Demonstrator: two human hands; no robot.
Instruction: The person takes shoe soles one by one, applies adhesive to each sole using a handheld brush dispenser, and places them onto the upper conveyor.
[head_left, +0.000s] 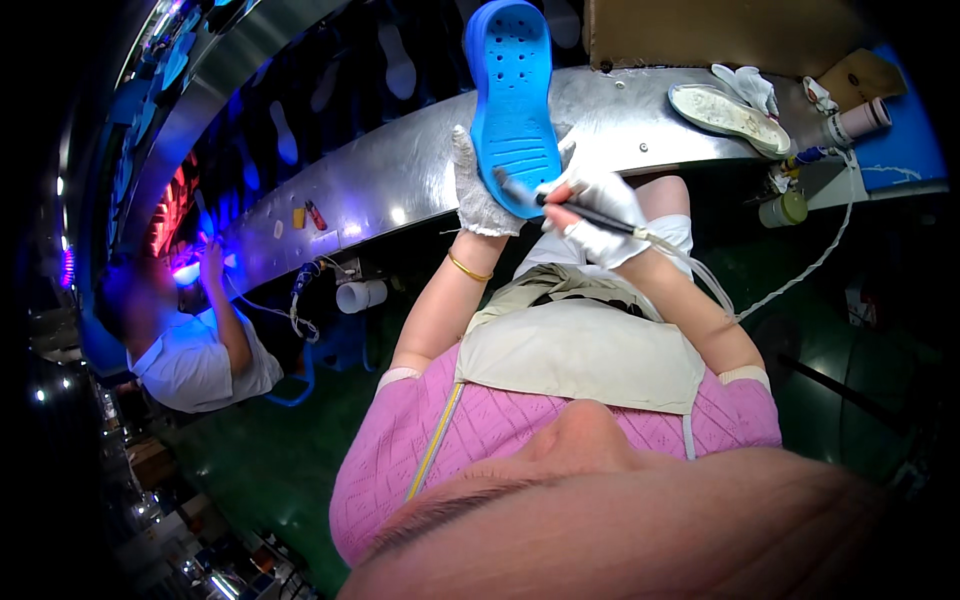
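Beside bench point(620, 120), hands point(482, 195) point(612, 205) grip sole point(517, 120), brush point(598, 219).

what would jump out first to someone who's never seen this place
Probably the bright blue shoe sole at top centre, held at its near end by the gloved left hand, while the right hand holds a black-handled brush over it. Next, at far left, a red glow and a violet-white light near another person in a white shirt.

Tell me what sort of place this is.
Probably a shoe factory: a blue shoe sole in the left hand, more sole shapes behind the metal bench, and another person farther along it.
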